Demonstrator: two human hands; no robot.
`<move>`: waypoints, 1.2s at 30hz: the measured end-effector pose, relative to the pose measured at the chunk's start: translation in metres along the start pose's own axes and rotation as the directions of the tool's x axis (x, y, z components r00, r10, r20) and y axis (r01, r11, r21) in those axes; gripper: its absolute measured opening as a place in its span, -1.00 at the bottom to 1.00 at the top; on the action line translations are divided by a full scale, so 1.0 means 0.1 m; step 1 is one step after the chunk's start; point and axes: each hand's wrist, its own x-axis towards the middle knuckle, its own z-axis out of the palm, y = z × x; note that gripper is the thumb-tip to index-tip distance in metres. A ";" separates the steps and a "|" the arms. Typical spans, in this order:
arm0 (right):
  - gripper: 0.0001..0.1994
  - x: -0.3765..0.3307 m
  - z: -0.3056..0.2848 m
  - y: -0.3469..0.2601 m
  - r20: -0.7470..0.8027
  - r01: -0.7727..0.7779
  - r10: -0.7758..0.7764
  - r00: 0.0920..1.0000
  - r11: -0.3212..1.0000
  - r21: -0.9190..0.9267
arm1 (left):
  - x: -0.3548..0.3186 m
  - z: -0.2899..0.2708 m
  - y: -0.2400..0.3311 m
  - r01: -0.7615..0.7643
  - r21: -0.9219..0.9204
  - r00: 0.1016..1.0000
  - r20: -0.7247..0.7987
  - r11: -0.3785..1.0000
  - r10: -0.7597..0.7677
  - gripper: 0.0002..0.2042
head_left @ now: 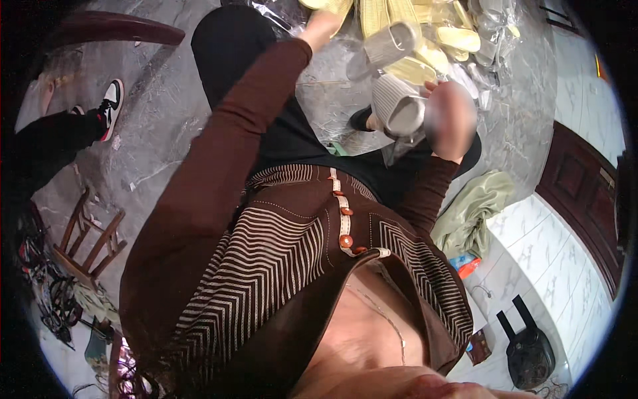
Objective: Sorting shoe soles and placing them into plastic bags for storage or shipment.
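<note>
At the top edge, my left hand (322, 25) is closed on a pale yellow ribbed slipper (341, 10), which the frame partly cuts off. My right hand (453, 123), largely blurred, is closed at the edge of a grey ribbed slipper (395, 103) above my foot. Clear plastic film hangs below that slipper. A second grey slipper (391, 44) lies just beyond it, over yellow slippers (411, 69) on the floor.
More yellow slippers (458, 38) and clear plastic bags (495, 40) crowd the far right. Another person's sneaker (111, 108) stands at the left, near a wooden stool (90, 243). Green cloth (475, 209) and a black bag (530, 356) lie at the right.
</note>
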 end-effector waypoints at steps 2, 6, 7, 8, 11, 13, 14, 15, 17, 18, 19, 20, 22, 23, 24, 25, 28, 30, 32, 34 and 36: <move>-0.71 0.01 0.07 -0.03 0.026 0.086 -0.090 0.996 0.988 0.125 | -0.09 0.11 -0.51 0.165 -0.281 0.972 -0.114 0.945 -0.204 -0.79; -0.74 0.18 -0.09 -0.01 -0.058 0.010 -0.045 0.997 0.859 -0.512 | -0.42 0.51 -0.67 0.535 -0.474 0.775 -0.054 0.699 -0.630 -0.85; -0.74 0.24 -0.09 0.02 -0.054 0.015 -0.049 0.997 0.860 -0.511 | -0.51 0.59 -0.67 0.508 -0.471 0.782 -0.098 0.721 -0.615 -0.86; -0.76 0.27 -0.02 0.09 -0.011 0.028 -0.040 0.999 0.842 -0.539 | -0.61 0.67 -0.68 0.487 -0.460 0.787 -0.137 0.742 -0.601 -0.87; -0.80 0.35 0.29 0.20 0.149 0.105 -0.025 0.989 0.822 -0.560 | -0.64 0.52 -0.92 0.440 -0.476 0.801 -0.175 0.762 -0.572 -0.88; -0.81 0.33 0.35 0.16 0.133 0.091 -0.046 0.990 0.931 -0.355 | -0.57 0.36 -1.03 0.440 -0.518 0.833 -0.071 0.734 -0.549 -0.88; -0.81 0.32 0.34 0.15 0.102 0.075 -0.051 0.993 0.965 -0.251 | -0.54 0.36 -1.01 0.436 -0.512 0.835 -0.077 0.740 -0.545 -0.88; -0.81 0.32 0.35 0.15 0.104 0.079 -0.056 0.993 0.967 -0.241 | -0.52 0.36 -0.99 0.435 -0.519 0.836 -0.072 0.736 -0.544 -0.87; -0.84 0.36 0.39 0.12 0.130 0.310 -0.287 0.949 0.774 -0.553 | -0.51 0.34 -0.97 0.432 -0.535 0.836 -0.065 0.726 -0.545 -0.86; -0.85 0.40 0.41 0.07 0.172 0.394 -0.389 0.905 0.615 -0.683 | -0.51 0.37 -0.93 0.431 -0.547 0.836 -0.058 0.718 -0.546 -0.86; -0.85 0.45 0.43 0.01 0.176 0.399 -0.391 0.903 0.617 -0.678 | -0.52 0.37 -0.89 0.428 -0.560 0.836 -0.053 0.709 -0.547 -0.85; -0.86 0.45 0.40 -0.08 0.241 0.489 -0.467 0.850 0.532 -0.692 | -0.59 0.43 -0.84 0.441 -0.567 0.832 -0.032 0.696 -0.553 -0.84; -0.86 0.43 0.38 -0.20 0.383 0.643 -0.585 0.715 0.335 -0.689 | -0.73 0.48 -0.75 0.461 -0.573 0.824 -0.008 0.678 -0.567 -0.83; -0.86 0.37 0.30 -0.26 0.361 0.618 -0.585 0.726 0.326 -0.715 | -0.78 0.58 -0.60 0.456 -0.587 0.832 0.014 0.669 -0.554 -0.83; -0.87 0.29 0.25 -0.31 0.240 0.505 -0.516 0.822 0.465 -0.728 | -0.82 0.66 -0.44 0.452 -0.602 0.839 0.037 0.658 -0.542 -0.84; -0.87 0.31 0.31 -0.31 0.159 0.412 -0.427 0.890 0.607 -0.679 | -0.86 0.58 -0.35 0.415 -0.630 0.845 -0.001 0.656 -0.535 -0.84; -0.87 0.35 0.27 -0.38 0.141 0.383 -0.398 0.907 0.637 -0.669 | -0.83 0.55 -0.27 0.468 -0.510 0.830 -0.026 0.722 -0.557 -0.84; -0.86 0.41 0.14 -0.47 0.245 0.518 -0.542 0.804 0.435 -0.736 | -0.76 0.57 -0.27 0.490 -0.432 0.831 -0.029 0.757 -0.555 -0.84; -0.85 0.51 0.17 -0.44 0.247 0.553 -0.580 0.776 0.437 -0.709 | -0.67 0.43 -0.55 0.509 -0.474 0.763 -0.138 0.718 -0.632 -0.83; -0.83 0.55 0.00 -0.44 0.143 0.452 -0.540 0.829 0.498 -0.740 | -0.46 0.36 -0.70 0.510 -0.501 0.728 -0.182 0.699 -0.661 -0.83; -0.82 0.58 -0.21 -0.43 0.074 0.362 -0.471 0.879 0.559 -0.746 | -0.17 0.28 -0.71 0.505 -0.498 0.695 -0.249 0.705 -0.674 -0.82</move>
